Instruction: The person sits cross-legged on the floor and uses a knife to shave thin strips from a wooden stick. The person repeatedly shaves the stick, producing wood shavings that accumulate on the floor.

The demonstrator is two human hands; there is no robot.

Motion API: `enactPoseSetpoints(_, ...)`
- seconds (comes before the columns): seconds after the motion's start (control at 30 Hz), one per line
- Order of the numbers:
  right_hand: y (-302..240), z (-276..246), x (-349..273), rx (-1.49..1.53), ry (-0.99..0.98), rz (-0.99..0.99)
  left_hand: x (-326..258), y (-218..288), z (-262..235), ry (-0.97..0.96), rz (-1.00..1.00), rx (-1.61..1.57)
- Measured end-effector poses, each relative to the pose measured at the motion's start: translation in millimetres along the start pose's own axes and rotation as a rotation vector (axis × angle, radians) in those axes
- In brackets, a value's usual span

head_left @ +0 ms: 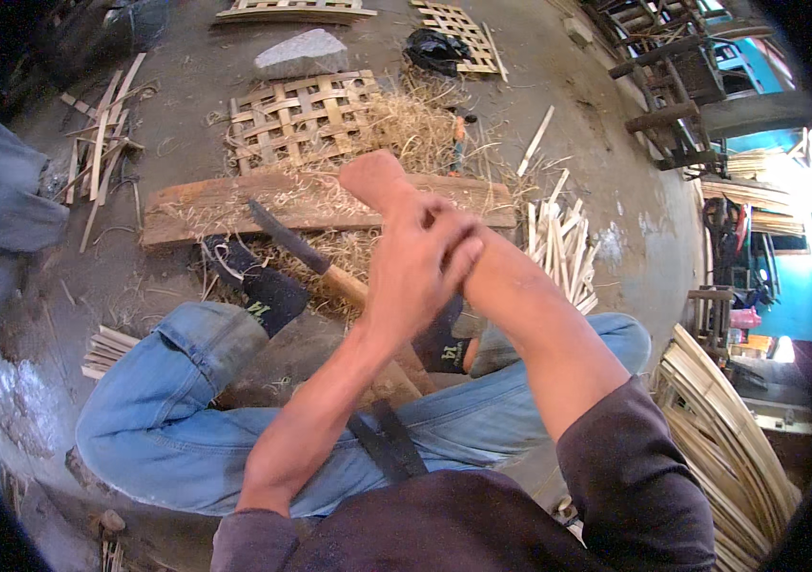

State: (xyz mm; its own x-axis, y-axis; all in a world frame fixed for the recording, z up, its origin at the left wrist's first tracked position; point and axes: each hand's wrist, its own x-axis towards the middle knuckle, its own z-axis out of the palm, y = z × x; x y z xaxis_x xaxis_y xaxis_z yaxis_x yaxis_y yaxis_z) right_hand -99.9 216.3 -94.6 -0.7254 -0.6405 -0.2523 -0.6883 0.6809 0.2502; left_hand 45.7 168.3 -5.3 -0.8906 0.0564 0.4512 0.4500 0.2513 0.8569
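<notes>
My left hand (417,250) is closed over my right forearm (518,286) near the wrist, its fingers curled across the skin. Beyond it, my right hand (373,179) points to the far left over a wooden plank (205,208); its fingers are hidden, so I cannot tell whether it holds anything. A knife (289,236) with a dark blade and a long wooden handle slants between my feet. Its handle passes behind my left wrist, and its blade tip reaches the plank's near edge.
Woven strip panels (296,119) lie beyond the plank with curly shavings (420,119) and a grey stone (301,52). Pale strips (558,243) are heaped to the right, longer ones (725,429) at the near right. Another person's trouser leg (5,214) shows at left.
</notes>
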Motion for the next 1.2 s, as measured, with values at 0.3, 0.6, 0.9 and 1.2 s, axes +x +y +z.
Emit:
enactPoseSetpoints(0.3,18.9,18.2,-13.2,-0.155,-0.134,-0.157,16.4,59.3,-23.7,-0.330,-0.438,-0.295)
enactPoseSetpoints(0.6,6.3,40.1,-26.0,-0.303,0.213,-0.250,18.4,34.2,-12.8,-0.311,-0.560,-0.291)
enactPoseSetpoints(0.9,1.7,33.9,-24.4,-0.330,0.057,-0.291,18.0,20.9,-11.6,-0.314,-0.568,-0.401)
enactPoseSetpoints(1.2,-8.9,35.3,-22.0,-0.350,0.037,-0.347,15.2,15.4,-12.0,-0.386,-0.546,-0.409)
